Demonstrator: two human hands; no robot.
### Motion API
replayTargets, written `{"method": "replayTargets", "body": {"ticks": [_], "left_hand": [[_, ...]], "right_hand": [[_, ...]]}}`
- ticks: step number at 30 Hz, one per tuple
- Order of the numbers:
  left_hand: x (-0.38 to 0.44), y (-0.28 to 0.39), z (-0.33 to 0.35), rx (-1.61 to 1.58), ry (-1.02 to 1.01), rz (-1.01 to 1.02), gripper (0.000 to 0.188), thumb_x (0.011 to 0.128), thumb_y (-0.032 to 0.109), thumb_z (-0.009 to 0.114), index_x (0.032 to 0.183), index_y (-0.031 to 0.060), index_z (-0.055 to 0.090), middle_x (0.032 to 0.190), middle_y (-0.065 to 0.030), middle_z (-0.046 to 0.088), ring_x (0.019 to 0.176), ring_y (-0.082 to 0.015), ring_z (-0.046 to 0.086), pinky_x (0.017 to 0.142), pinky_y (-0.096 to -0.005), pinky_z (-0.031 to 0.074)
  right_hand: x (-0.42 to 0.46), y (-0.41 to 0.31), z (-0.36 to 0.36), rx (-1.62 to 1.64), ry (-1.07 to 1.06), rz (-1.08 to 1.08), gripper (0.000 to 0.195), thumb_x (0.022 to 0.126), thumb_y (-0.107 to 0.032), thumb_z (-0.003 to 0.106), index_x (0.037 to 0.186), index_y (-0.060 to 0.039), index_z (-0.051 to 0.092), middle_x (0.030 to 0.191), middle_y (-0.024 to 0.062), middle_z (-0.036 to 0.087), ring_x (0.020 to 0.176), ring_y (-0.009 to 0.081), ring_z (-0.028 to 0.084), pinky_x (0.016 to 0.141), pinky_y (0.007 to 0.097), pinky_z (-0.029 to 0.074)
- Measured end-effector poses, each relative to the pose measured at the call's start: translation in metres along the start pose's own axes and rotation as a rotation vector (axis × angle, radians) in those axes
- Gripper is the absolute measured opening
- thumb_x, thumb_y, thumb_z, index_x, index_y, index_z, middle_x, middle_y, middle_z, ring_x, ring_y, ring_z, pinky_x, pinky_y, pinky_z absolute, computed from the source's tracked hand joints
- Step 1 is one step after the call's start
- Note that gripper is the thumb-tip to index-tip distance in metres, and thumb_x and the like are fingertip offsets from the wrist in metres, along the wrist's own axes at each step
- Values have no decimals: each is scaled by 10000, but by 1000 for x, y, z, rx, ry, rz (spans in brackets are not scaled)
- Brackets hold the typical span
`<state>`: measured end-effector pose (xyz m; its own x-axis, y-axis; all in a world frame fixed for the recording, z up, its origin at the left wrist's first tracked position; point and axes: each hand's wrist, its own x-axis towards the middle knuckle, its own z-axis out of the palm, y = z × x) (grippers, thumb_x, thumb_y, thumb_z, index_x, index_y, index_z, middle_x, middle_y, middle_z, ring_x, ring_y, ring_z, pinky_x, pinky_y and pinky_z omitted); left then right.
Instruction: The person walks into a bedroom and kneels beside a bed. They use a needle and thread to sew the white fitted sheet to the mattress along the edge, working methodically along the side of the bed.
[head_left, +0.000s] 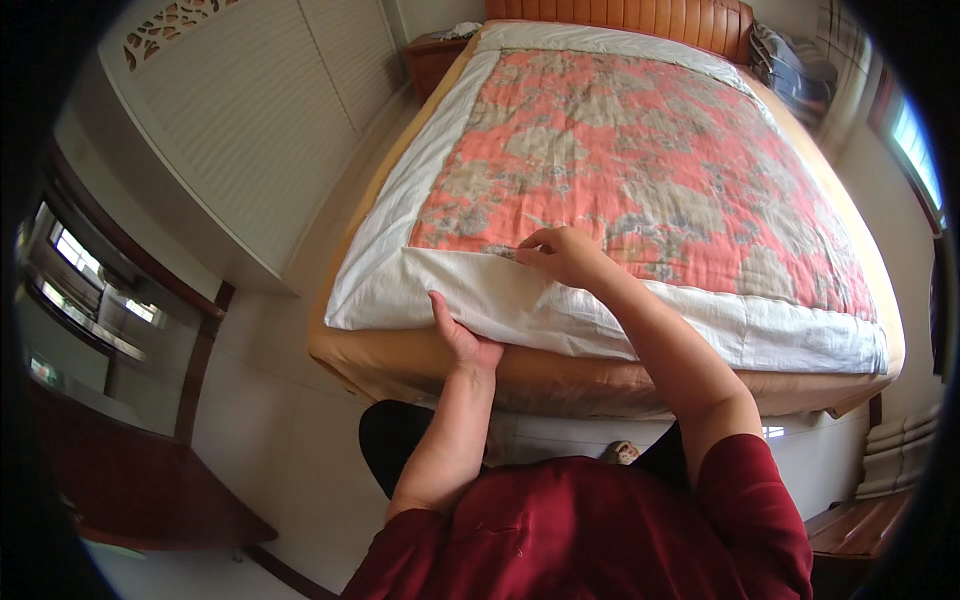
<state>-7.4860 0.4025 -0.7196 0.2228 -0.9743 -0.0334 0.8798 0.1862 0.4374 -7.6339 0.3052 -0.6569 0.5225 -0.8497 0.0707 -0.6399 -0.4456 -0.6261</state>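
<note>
A quilt with a coral floral panel (570, 150) and a wide white cloth border (720, 322) lies spread over the bed. My left hand (469, 341) is at the near edge of the border, left of the middle. Its thumb lies above the cloth, and the fingers are hidden beneath it. Over the inner edge of the border, my right hand (562, 255) is bent down with thumb and forefinger close together. Whether those fingertips pinch the cloth or something thin is too small to tell. Between my hands the white cloth is slightly raised and creased.
A tan sheet (555, 375) hangs over the bed's near side. The wooden headboard (622, 26) and a nightstand (435, 60) stand at the far end. Folded bedding (795, 67) is piled at far right. White cabinet doors (247, 105) and a dark red tabletop (142, 472) are leftward.
</note>
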Motion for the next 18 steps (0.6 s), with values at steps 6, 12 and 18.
{"method": "replayTargets", "body": {"ticks": [6,12,18], "left_hand": [[2,-4,-10,-131,-86,-58,770,781,606,545,1338,110,353,1321,-76,425,1201,-278,408,1012,-460,325],[4,0,-13,-120,-79,-60,730,785,549,579,1322,99,373,1300,-86,445,1191,-279,418,1005,-467,332],[23,-8,3,100,201,-143,452,903,339,451,1200,-1,472,1191,-117,533,1095,-267,506,933,-404,410]], "right_hand": [[29,5,18,-194,-31,-10,291,786,-306,626,936,-62,672,861,121,665,797,243,637,712,348,488],[-6,-12,33,-151,198,-286,191,809,-196,594,922,-57,661,859,123,646,799,292,632,700,367,494],[-7,-5,39,-125,181,-272,230,836,-185,570,1020,-74,654,895,140,657,811,294,636,725,353,500]]}}
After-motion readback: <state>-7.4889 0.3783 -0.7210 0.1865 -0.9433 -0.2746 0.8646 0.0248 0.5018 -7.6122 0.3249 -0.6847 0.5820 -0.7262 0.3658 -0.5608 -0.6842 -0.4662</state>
